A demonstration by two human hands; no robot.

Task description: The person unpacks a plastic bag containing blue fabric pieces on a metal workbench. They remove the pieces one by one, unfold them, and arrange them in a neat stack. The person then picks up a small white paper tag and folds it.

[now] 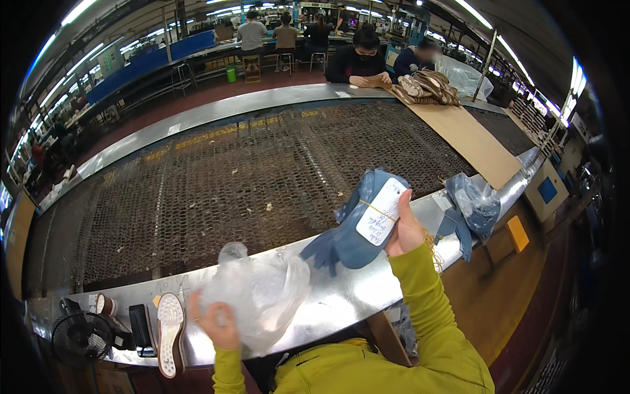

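My right hand (407, 231) is closed on the near right side of a bundle of blue cut pieces (354, 240), its thumb pressed along the edge. A thin band runs round the bundle, and a white tag (382, 213) with handwriting lies on top. Loose strips hang from the bundle's left end, above the metal table edge. At the left, my left hand (222, 326), slightly blurred, has its fingers curled at the side of a crumpled clear plastic bag (279, 295), gripping its edge. Yellowish strings (431, 249) dangle by my right wrist.
A wide mesh conveyor (249, 177) stretches beyond the metal edge. On the left are a shoe sole (171, 328), a black phone-like object (141, 328) and a small fan (80, 335). Bagged blue pieces (476, 207) lie right. Across, people work near brown pieces (426, 87) on cardboard (469, 141).
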